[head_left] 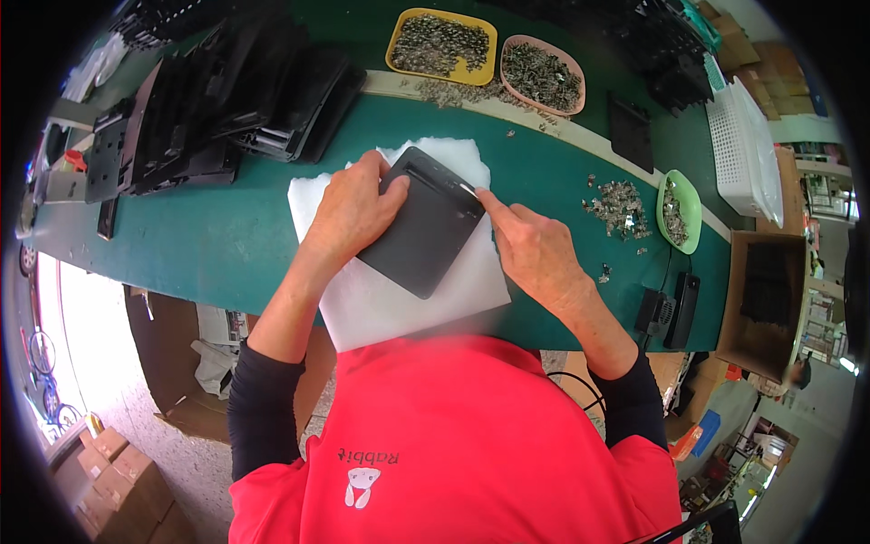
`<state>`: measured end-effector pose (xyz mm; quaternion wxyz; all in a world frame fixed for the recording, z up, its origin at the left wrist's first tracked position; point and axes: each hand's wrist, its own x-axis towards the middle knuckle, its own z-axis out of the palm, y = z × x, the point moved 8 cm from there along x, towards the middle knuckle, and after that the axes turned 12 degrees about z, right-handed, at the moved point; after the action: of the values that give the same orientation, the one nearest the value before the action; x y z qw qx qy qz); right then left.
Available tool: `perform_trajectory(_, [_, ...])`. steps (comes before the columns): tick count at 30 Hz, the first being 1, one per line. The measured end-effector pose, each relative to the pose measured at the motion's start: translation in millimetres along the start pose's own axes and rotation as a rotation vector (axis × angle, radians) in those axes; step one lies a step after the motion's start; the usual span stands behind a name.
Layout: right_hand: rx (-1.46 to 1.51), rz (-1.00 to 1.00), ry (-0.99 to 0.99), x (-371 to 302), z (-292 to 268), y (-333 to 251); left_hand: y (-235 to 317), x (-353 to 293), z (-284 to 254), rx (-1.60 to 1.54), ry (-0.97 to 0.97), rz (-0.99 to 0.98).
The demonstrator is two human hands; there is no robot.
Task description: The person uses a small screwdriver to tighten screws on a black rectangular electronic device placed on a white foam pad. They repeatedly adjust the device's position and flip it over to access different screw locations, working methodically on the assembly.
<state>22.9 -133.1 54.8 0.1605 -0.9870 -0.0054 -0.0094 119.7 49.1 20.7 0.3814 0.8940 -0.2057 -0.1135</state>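
A flat black plastic panel [419,238] with a long slot near its far edge lies tilted on a white foam sheet [362,313]. My left hand [361,204] grips the panel's far left edge, with the thumb on top. At the panel's far right corner is my right hand [536,252], its fingers curled and the forefinger's tip against the edge. A small bright spot shows beside that fingertip. Whatever the right fingers pinch, if anything, is hidden or too small to name.
Black plastic parts [227,100] are stacked at the left. Small metal clips fill a yellow tray [391,56], a pink tray [581,86] and a green bowl [693,213]. A loose clip pile [620,208] lies on the green table [562,163]. A white basket [743,145] stands far right.
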Motion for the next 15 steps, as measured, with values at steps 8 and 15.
perform_trajectory(8, [-0.103,-0.029,-0.038,6.0,9.8,-3.2,11.7,4.4,9.7,0.082,-0.067,0.033])
perform_trajectory(15, [-0.060,-0.054,0.008,6.3,11.5,-2.9,9.2,5.8,10.6,0.070,-0.065,0.031])
